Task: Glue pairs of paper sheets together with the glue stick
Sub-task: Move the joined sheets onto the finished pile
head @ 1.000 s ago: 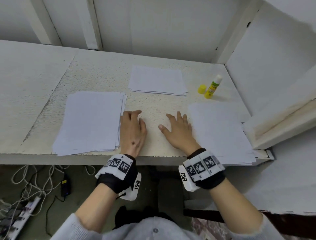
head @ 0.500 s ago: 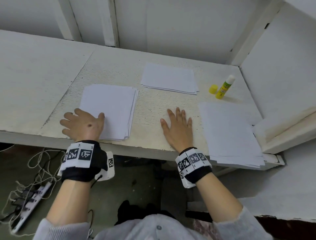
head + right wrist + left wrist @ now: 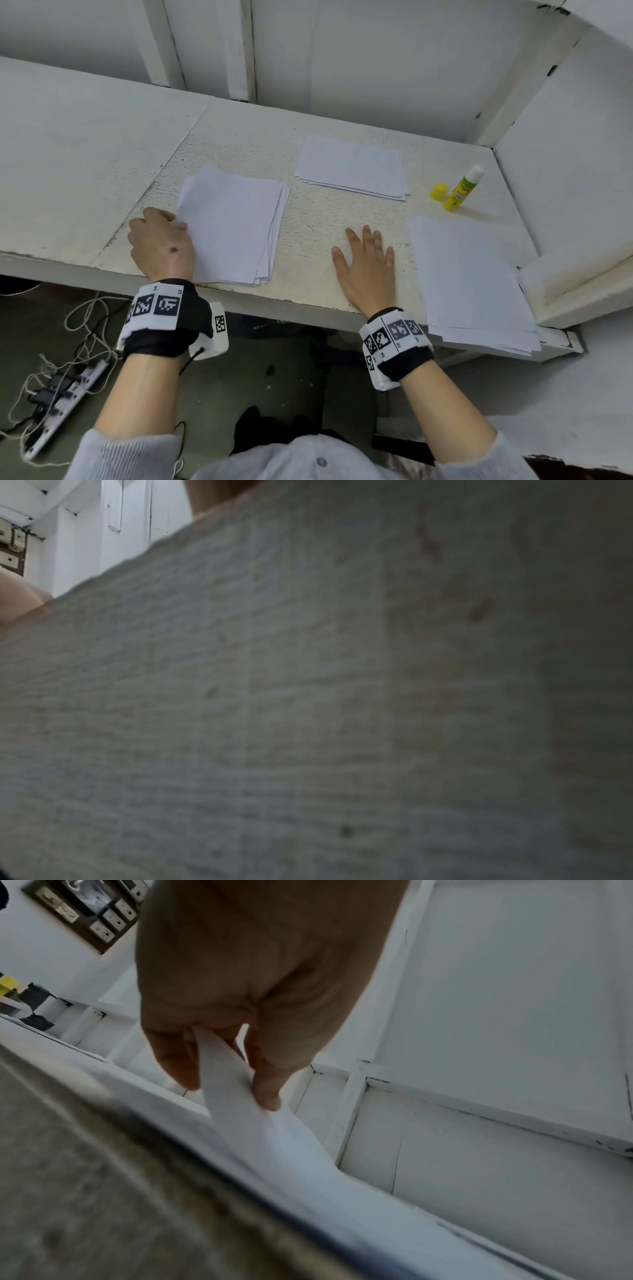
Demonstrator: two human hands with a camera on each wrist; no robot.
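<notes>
A white power strip (image 3: 65,397) with tangled pale cords (image 3: 82,322) is seen on the floor beneath the rough white desk (image 3: 85,164). What may be wall switches (image 3: 85,909) are glimpsed behind.

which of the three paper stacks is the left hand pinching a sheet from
The left stack: the left hand pinches its top sheet's edge. The far stack and right stack lie untouched.

A worn white desk (image 3: 246,144) with a rough, chipped top sits in a corner of white panelled walls (image 3: 359,51). Below it, tangled cables (image 3: 82,318) and a power strip (image 3: 65,394) lie on a dark floor (image 3: 239,387). A switch panel (image 3: 85,909) hangs on one wall.
</notes>
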